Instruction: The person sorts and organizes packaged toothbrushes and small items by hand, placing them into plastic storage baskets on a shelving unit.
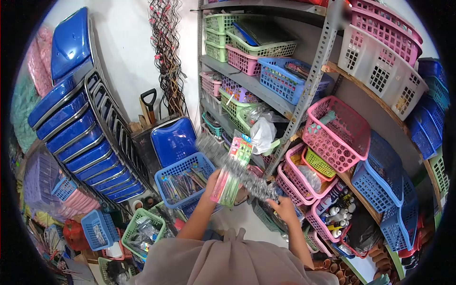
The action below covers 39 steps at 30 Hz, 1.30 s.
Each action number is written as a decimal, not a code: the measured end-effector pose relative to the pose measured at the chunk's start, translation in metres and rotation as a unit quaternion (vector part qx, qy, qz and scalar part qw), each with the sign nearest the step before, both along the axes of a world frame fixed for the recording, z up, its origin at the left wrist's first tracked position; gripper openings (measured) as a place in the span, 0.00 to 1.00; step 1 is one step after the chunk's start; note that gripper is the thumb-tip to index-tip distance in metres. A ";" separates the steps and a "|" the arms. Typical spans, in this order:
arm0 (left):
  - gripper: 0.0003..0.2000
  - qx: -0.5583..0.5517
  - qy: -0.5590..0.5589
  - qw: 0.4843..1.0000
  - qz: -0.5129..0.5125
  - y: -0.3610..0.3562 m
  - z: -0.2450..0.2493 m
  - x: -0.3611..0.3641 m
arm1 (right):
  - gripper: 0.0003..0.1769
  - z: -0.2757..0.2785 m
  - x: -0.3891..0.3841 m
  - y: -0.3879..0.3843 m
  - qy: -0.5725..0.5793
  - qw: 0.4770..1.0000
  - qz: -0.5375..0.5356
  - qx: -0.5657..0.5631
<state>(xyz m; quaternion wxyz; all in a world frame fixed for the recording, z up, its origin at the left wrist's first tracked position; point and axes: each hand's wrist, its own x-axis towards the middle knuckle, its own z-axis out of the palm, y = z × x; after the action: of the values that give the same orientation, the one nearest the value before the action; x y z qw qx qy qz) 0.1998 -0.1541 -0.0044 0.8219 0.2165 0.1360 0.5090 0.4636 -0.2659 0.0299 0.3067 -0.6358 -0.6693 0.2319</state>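
Observation:
In the middle of the head view, my left hand is closed on a flat, clear packet with pink and green contents and a colourful header. A grey fluffy duster lies slantwise across the packet, blurred at its upper left end. Its lower right end is in my right hand, whose fingers are wrapped round it. Just left of the packet, a blue basket with pens or similar thin items sits in front of a blue chair.
Stacked blue chairs stand at the left. Metal shelves with green, pink and blue baskets rise ahead and to the right. A pink basket juts out near my right. Below left are a green basket and a small blue basket.

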 end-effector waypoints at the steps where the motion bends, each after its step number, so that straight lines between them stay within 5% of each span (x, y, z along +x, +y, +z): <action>1: 0.20 -0.001 0.000 1.000 0.002 0.009 -0.014 0.000 | 0.32 0.003 -0.004 0.005 -0.001 0.998 -0.055 -0.013; 3: 0.30 -0.050 -0.075 0.996 0.006 0.030 -0.034 0.002 | 0.32 -0.008 -0.008 0.016 -0.053 0.998 -0.032 -0.022; 4: 0.32 -0.016 -0.105 0.993 -0.052 0.020 0.000 -0.001 | 0.33 0.001 -0.018 0.017 -0.034 0.999 0.036 -0.018; 5: 0.32 0.037 -0.074 0.992 -0.096 0.057 -0.069 -0.013 | 0.34 0.007 -0.024 0.020 -0.015 0.994 0.105 -0.014; 6: 0.31 0.028 -0.101 0.990 -0.098 0.051 -0.047 -0.013 | 0.35 0.002 -0.025 0.030 0.000 0.993 0.117 -0.021; 7: 0.30 0.020 -0.127 0.987 -0.100 0.045 -0.023 -0.015 | 0.35 0.000 -0.028 0.039 0.000 0.993 0.119 -0.021; 9: 0.30 -0.034 -0.078 0.995 -0.044 0.071 -0.056 -0.021 | 0.35 0.000 -0.036 0.059 -0.067 0.997 0.018 0.025; 11: 0.30 -0.087 -0.029 0.996 0.009 0.091 -0.063 -0.026 | 0.36 -0.003 -0.048 0.075 0.005 1.000 0.013 0.014; 13: 0.25 0.028 -0.040 0.998 -0.041 0.100 -0.027 -0.028 | 0.35 0.011 -0.058 0.084 -0.056 0.993 0.089 -0.046; 14: 0.27 0.008 -0.146 0.986 -0.084 0.075 0.030 -0.033 | 0.34 0.002 -0.058 0.093 0.006 0.990 0.138 -0.008; 17: 0.29 0.018 -0.156 0.983 -0.100 0.103 0.033 -0.048 | 0.23 -0.004 -0.050 0.124 -0.022 0.993 0.114 -0.035; 18: 0.29 0.016 -0.123 0.991 -0.051 0.106 0.039 -0.051 | 0.23 0.033 -0.064 0.121 0.018 0.995 0.093 -0.022; 21: 0.29 0.033 -0.090 0.995 0.008 0.134 0.040 -0.062 | 0.23 0.017 -0.075 0.141 -0.108 0.991 0.072 -0.017; 22: 0.29 0.041 -0.136 0.989 -0.027 0.143 0.035 -0.069 | 0.31 0.003 -0.082 0.145 0.027 0.991 0.118 0.050; 25: 0.29 0.022 -0.183 0.981 -0.065 0.162 0.021 -0.084 | 0.29 0.003 -0.082 0.158 -0.016 0.985 0.166 0.051; 27: 0.28 0.018 -0.175 0.984 -0.023 0.171 0.010 -0.089 | 0.27 0.010 -0.088 0.160 -0.048 0.990 0.129 0.045; 29: 0.25 -0.062 -0.165 0.984 0.034 0.172 0.012 -0.087 | 0.26 0.000 -0.093 0.161 0.058 0.997 0.029 0.043; 32: 0.24 0.087 -0.092 0.992 0.002 0.190 -0.049 -0.103 | 0.26 -0.010 -0.093 0.154 0.061 0.996 -0.016 0.071; 34: 0.21 0.058 0.033 0.996 0.055 0.191 -0.046 -0.101 | 0.24 -0.015 -0.083 0.148 0.018 0.998 -0.051 0.039; 37: 0.18 -0.016 -0.021 0.997 0.074 0.166 0.011 -0.095 | 0.22 -0.014 -0.078 0.143 0.170 0.978 -0.076 0.092; 39: 0.17 -0.048 -0.022 0.993 0.103 0.163 0.021 -0.093 | 0.18 -0.039 -0.060 0.148 0.144 0.984 -0.094 0.039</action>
<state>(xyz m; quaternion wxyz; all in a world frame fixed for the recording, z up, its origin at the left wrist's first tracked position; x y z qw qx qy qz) 0.1065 0.0092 0.0171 0.7771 0.1504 0.1637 0.5888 0.4040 -0.1174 -0.0095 0.4451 -0.6430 -0.5641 0.2650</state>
